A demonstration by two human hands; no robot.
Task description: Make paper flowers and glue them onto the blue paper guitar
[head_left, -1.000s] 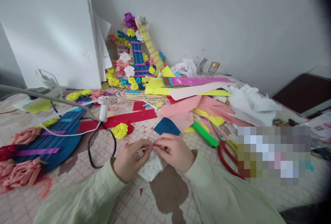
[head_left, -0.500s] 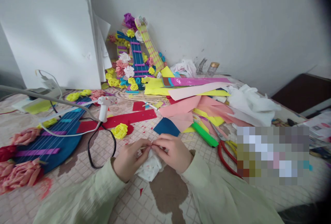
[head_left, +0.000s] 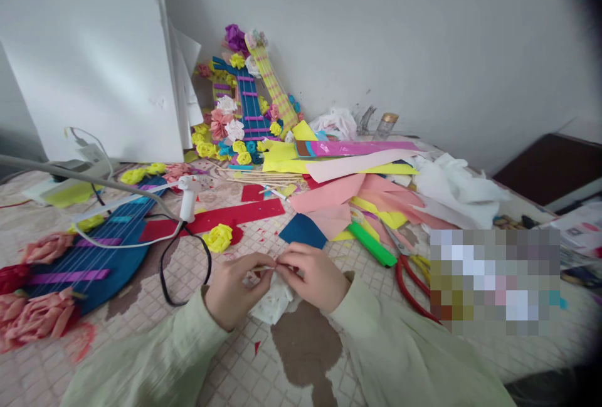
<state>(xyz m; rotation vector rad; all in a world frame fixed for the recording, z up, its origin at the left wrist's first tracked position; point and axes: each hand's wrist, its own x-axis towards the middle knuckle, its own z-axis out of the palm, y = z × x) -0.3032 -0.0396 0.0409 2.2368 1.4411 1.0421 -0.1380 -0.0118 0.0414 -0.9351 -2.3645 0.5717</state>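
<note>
My left hand (head_left: 241,288) and my right hand (head_left: 311,274) meet fingertip to fingertip over the table's near middle. Both are closed in a pinch on a white crepe paper flower (head_left: 271,306), which hangs crumpled and ruffled below the fingers. Its upper end is hidden by my fingertips. To the left of my left hand lies a yellow paper flower (head_left: 219,238). Beyond my right hand is a dark blue paper piece (head_left: 303,230).
A blue paper guitar (head_left: 113,263) with pink flowers lies at left, near a white glue gun (head_left: 188,199) and its black cable. Red-handled scissors (head_left: 414,288) and a green box cutter (head_left: 371,245) lie at right. Paper strips (head_left: 329,197) and decorated guitars (head_left: 254,100) are behind.
The white paper flower has shifted slightly under my fingers, with a little less of it showing. Both hands stay nearly in place.
</note>
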